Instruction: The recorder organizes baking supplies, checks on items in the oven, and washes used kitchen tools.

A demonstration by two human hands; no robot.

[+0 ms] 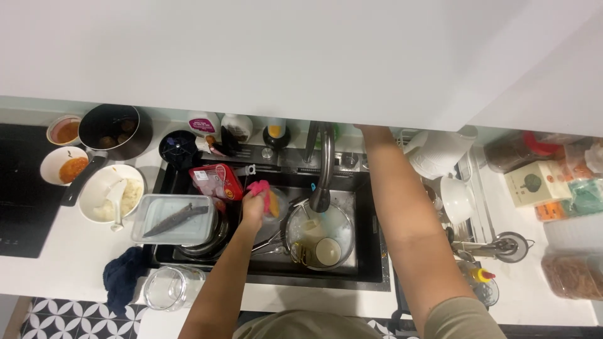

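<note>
My left hand (pixel 256 205) is over the black sink (pixel 377 251), closed on a pink and yellow sponge (pixel 266 193). Right of it the dark curved faucet (pixel 324 169) hangs over a steel pot (pixel 339 221) that holds a cup and cutlery. My right arm reaches up past the faucet; the hand is hidden behind the white cabinet edge (pixel 301 63).
A clear tray with a dark fish (pixel 177 218) and a red package (pixel 217 181) sit at the sink's left. Bowls of food (pixel 113 191), a black pan (pixel 116 129), a glass jar (pixel 166 287) and a dark cloth (pixel 122 273) are left. A dish rack (pixel 455 198) stands right.
</note>
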